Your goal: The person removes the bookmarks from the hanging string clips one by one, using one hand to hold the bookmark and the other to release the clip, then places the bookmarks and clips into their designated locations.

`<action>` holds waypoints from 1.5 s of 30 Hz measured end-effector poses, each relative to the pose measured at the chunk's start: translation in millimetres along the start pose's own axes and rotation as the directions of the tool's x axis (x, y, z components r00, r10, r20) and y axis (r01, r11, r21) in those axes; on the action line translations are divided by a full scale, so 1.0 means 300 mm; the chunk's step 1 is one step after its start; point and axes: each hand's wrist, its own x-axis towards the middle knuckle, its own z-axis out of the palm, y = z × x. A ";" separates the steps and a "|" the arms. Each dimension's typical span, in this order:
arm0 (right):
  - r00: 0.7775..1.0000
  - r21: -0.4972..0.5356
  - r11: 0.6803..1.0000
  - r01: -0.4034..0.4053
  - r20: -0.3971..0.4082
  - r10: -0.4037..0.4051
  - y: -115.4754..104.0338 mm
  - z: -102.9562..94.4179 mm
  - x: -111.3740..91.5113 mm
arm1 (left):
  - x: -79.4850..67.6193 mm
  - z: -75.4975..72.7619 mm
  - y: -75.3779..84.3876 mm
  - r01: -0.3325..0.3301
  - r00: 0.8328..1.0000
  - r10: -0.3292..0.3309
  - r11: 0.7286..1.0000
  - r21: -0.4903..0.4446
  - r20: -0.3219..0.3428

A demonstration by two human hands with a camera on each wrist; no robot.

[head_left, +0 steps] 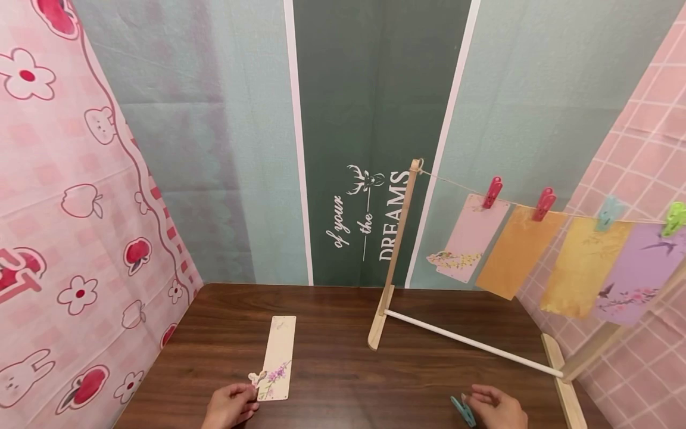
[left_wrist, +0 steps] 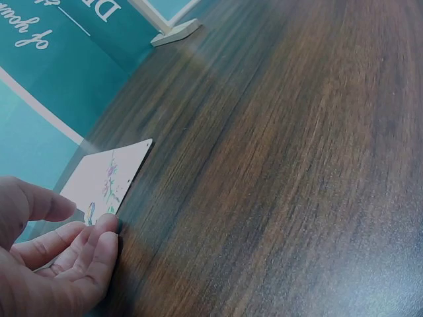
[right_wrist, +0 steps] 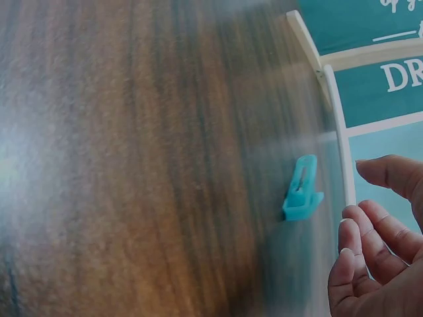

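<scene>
Wooden drying rack taken as reference. Its twine carries four paper bookmarks: pink, orange, yellow, lilac. Each has one clip at its top edge, presumably so its length hangs free.

Cream bookmark with bird and purple blossom lies flat on the table, left of the rack. Left hand, also left of the rack, is at its bird-side edge, thumb and fingers parted; contact cannot be told. That edge probably gives the easiest purchase on thin card.

Blue clip lies on the person's side of the rack. Right hand is just beside it, loosely bent, gripping nothing; the spacing likely leaves one hand per item.
</scene>
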 end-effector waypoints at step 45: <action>0.959 0.121 0.958 0.261 -0.145 -0.243 -0.236 -0.136 -0.086 | -0.068 0.103 0.205 -0.158 0.980 0.152 0.986 0.043 0.125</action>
